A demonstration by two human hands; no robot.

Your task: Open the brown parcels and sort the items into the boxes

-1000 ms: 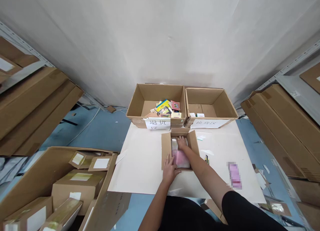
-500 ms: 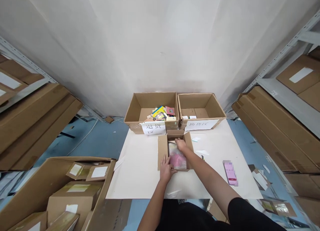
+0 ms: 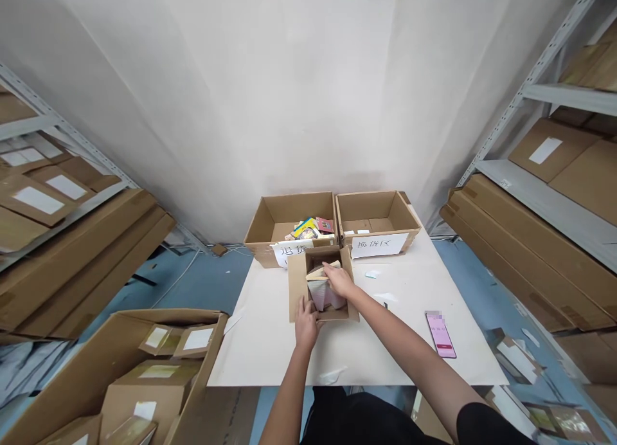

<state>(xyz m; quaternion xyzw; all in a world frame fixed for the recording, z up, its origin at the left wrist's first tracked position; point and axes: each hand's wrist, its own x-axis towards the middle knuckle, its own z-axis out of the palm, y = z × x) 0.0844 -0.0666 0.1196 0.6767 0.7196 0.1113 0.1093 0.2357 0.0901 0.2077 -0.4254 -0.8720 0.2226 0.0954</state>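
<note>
On the table stands a small open cardboard box (image 3: 297,284) with its flaps spread. Inside, a book (image 3: 322,295) with a pale pink and greyish cover is tilted, its far edge raised. My right hand (image 3: 339,280) reaches into the box and grips that raised edge, fingers partly hidden by the book. At the near left corner of the box is my left hand (image 3: 306,324), its fingers closed over the wall and touching the left flap.
Two larger labelled cartons stand behind: the left carton (image 3: 260,239) holds colourful booklets, the right carton (image 3: 409,221) some small white items. A phone (image 3: 440,334) lies on the right of the table (image 3: 260,348). Left is a big carton (image 3: 120,326) of parcels. Shelves flank both sides.
My right hand has raised the book's far edge, so the book that lay flat is now tilted in the box. My left hand stays at the near left corner. The view has shifted slightly.
</note>
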